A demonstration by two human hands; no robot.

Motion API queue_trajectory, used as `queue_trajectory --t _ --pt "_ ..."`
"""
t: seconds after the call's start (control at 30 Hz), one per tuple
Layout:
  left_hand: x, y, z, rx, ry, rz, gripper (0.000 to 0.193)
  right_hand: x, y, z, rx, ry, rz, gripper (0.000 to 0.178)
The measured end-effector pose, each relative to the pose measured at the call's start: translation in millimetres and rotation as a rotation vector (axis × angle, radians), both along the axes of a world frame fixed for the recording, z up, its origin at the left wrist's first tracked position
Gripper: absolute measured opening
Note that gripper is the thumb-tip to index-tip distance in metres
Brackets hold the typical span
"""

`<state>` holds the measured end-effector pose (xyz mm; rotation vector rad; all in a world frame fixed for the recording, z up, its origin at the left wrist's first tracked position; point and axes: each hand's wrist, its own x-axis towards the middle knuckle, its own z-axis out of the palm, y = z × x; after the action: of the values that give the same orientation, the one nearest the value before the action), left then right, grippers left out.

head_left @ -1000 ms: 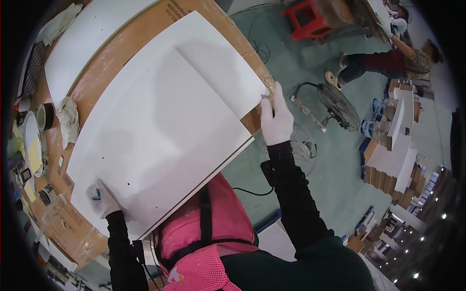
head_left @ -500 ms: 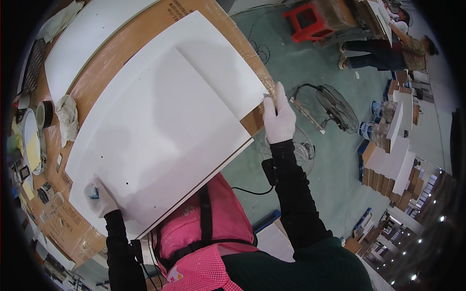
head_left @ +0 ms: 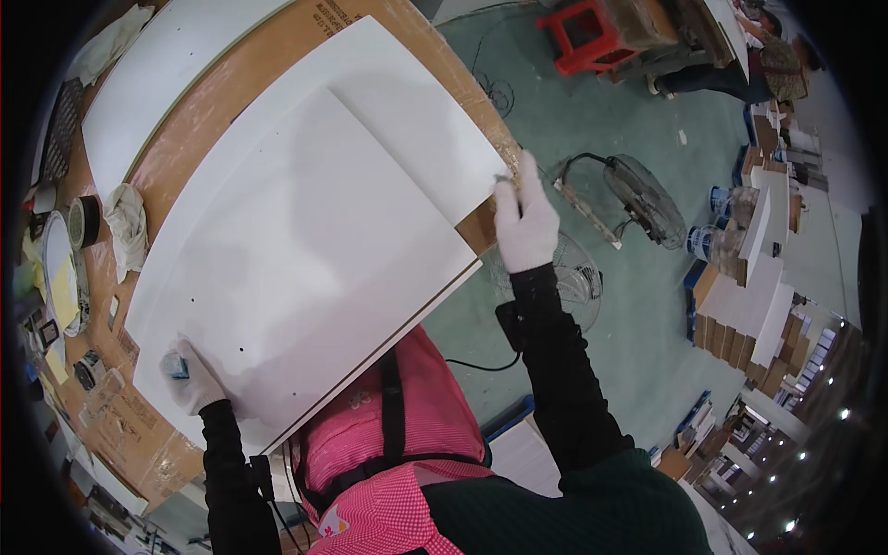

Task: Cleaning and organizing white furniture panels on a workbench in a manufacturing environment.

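A large white curved panel (head_left: 277, 250) lies on top of another white panel (head_left: 407, 111), whose far right part sticks out beyond it. My left hand (head_left: 197, 381), in a white glove, rests on the upper panel's left end, closed around a small bluish block (head_left: 176, 366). At the right corner of the lower panel is my gloved right hand (head_left: 527, 227), thumb and forefinger pointing up at the edge. A small greyish thing shows by the thumb tip, too small to name.
Brown cardboard (head_left: 139, 425) covers the table under the panels. Another white panel (head_left: 157, 102), a tape roll (head_left: 85, 220) and a crumpled cloth (head_left: 128, 227) lie at left. Fans (head_left: 638, 199), a red stool (head_left: 583, 37) and stacked boards (head_left: 740, 314) stand at right, with a person beyond.
My right hand has shifted slightly left and down along the panel's corner. My left hand stays put on the panel. The person in the background has changed posture.
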<state>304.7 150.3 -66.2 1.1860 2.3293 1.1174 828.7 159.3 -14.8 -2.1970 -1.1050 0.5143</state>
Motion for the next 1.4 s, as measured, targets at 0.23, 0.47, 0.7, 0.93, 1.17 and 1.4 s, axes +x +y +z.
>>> queue_trajectory --t 0.23,0.47,0.7,0.93,1.17,1.4 --pt "0 1 3 -0.056 0.038 -0.003 0.024 -13 -13 3 -0.044 -0.078 0.053 0.052" --pt "-4 -2 1 -0.106 0.036 -0.009 0.023 -29 -20 0 0.006 -0.074 0.119 0.053" --pt "8 -1 11 -0.119 0.074 0.007 0.024 -25 -10 22 -0.161 0.010 0.047 0.056" --pt "3 1 6 -0.067 -0.014 0.015 0.028 -17 -10 11 -0.053 -0.013 0.061 0.061" --pt "2 -2 5 -0.099 0.032 -0.016 0.026 -20 -13 18 -0.161 0.003 0.038 0.066" --pt "8 0 13 -0.103 0.062 -0.034 0.026 -24 -11 22 -0.187 -0.011 0.063 0.063"
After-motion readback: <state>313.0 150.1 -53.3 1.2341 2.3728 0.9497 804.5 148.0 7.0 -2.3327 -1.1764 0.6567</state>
